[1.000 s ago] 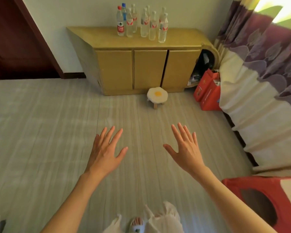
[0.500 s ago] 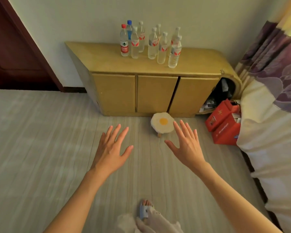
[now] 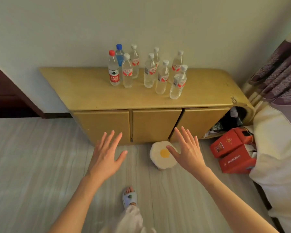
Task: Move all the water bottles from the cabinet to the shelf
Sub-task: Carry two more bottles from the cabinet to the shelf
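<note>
Several clear water bottles stand upright on top of a low yellow cabinet (image 3: 94, 91) against the wall. At the left of the group are a red-capped bottle (image 3: 113, 69) and a blue-capped bottle (image 3: 119, 55); the rest have white caps, the nearest one (image 3: 178, 83) at the front right. My left hand (image 3: 106, 157) and my right hand (image 3: 186, 152) are held out in front of me, palms down, fingers spread, both holding nothing and well short of the bottles. No shelf is in view.
A small stool with a fried-egg cushion (image 3: 163, 155) stands on the floor before the cabinet, under my right hand. Red boxes (image 3: 232, 152) lie at the cabinet's right end beside a curtain and bedding (image 3: 279, 148). A dark door (image 3: 3, 95) is at left.
I have walked closer to the cabinet: it and the bottles now look larger and lower in view. Both hands stay spread and empty.
</note>
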The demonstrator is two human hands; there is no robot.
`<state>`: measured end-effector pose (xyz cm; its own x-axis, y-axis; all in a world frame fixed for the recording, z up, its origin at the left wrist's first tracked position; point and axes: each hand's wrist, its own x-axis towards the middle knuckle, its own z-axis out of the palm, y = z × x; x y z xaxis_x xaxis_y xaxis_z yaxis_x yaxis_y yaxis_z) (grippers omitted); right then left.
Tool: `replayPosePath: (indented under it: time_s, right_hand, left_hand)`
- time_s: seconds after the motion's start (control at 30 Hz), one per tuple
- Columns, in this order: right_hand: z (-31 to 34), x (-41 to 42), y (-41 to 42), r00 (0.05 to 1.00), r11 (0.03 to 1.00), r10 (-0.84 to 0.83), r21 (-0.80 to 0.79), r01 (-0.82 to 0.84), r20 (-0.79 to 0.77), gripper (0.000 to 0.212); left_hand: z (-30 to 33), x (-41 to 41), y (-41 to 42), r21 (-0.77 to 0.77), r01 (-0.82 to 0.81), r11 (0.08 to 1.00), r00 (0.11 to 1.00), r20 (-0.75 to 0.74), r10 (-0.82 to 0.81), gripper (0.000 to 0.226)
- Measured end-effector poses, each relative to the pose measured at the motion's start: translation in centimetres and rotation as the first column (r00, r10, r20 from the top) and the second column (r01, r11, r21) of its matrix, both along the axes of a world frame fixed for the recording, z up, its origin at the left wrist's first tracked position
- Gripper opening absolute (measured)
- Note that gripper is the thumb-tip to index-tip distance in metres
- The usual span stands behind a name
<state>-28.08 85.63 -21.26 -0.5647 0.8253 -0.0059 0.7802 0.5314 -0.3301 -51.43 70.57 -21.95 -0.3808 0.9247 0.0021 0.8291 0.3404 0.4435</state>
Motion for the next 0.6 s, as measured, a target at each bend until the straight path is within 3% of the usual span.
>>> replayPosePath:
  time_s: [0.2,0.47,0.6]
  right_hand:
    - [1.7,-6.4,9.8,0.99,0.994,-0.104,0.02,0.106,-0.099,0.069]
    - [0.1,-9.2,21.2,0.976,0.976,-0.216,-0.034,0.214,-0.042,0.07]
    - [1.0,-10.9,28.6,0.939,0.959,-0.283,-0.066,0.275,-0.196,0.073]
  left_hand:
    - [1.9,-7.1,12.5,-0.004,0.094,0.996,0.995,-0.043,-0.094,0.072]
    - [-0.3,-9.4,24.8,-0.041,0.227,0.973,0.974,0.023,-0.226,0.07]
    - [0.5,-10.5,31.9,-0.034,0.268,0.963,0.963,0.035,-0.267,0.064]
